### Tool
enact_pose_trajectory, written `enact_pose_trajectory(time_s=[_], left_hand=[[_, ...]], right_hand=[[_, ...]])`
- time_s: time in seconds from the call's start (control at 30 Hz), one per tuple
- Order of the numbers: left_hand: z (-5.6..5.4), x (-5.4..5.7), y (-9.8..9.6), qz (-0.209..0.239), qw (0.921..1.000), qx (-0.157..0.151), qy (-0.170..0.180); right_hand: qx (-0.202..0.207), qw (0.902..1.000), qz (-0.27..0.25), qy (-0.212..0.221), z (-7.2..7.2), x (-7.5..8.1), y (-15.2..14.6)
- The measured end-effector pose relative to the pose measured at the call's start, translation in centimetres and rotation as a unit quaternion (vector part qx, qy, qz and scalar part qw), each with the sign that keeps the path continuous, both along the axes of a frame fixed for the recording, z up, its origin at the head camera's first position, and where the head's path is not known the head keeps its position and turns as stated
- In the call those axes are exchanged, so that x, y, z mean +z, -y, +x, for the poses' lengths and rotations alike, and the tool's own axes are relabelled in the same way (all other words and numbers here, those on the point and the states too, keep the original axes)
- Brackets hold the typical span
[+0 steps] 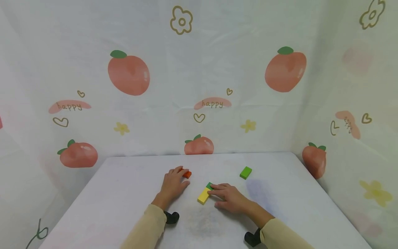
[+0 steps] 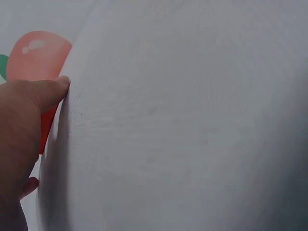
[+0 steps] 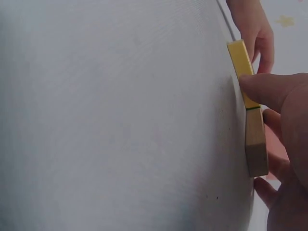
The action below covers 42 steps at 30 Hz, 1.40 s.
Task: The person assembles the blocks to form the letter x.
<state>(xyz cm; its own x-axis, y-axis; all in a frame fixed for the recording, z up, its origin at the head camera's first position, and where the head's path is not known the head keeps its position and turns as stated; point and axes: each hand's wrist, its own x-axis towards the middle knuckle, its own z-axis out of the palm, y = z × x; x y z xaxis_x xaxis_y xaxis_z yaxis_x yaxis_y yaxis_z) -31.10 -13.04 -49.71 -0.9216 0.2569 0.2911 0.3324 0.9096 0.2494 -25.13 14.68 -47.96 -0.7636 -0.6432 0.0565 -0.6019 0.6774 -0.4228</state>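
On the left half of the table, my left hand (image 1: 172,182) rests its fingers against a red-orange block (image 1: 187,174), covering part of it. The thumb lies apart from the block on the near side. In the left wrist view, a strip of the red block (image 2: 47,127) shows behind the thumb. Nearer the middle, a yellow block (image 1: 203,196) and a green block (image 1: 209,186) lie end to end, touching. My right hand (image 1: 231,199) reaches over from the right, its outstretched fingertips touching these two. The right wrist view shows bare wood (image 3: 256,142) on the side of the block adjoining the yellow one.
A light green block (image 1: 246,172) lies alone toward the back right of the white table (image 1: 124,193). White cloth (image 1: 199,131) printed with fruit and flowers hangs behind the table and along its sides.
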Motion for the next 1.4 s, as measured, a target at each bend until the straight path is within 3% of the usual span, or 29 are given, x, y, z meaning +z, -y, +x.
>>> enact_pose_trajectory(time_s=[0.47,0.87,1.4], left_hand=[[-0.2,1.2,0.7,-0.053,0.9965,-0.031,0.056],[-0.4,1.6,0.8,-0.071,0.9949,-0.052,0.049],[-0.7,2.0,0.8,-0.071,0.9947,-0.045,0.058]], right_hand=[[-0.003,1.0,-0.001,0.008,0.1,0.1,0.1],[-0.002,0.9996,-0.012,0.024,-0.1,-0.2,-0.1],[0.0,0.9997,-0.01,0.022,0.0,-0.3,-0.1]])
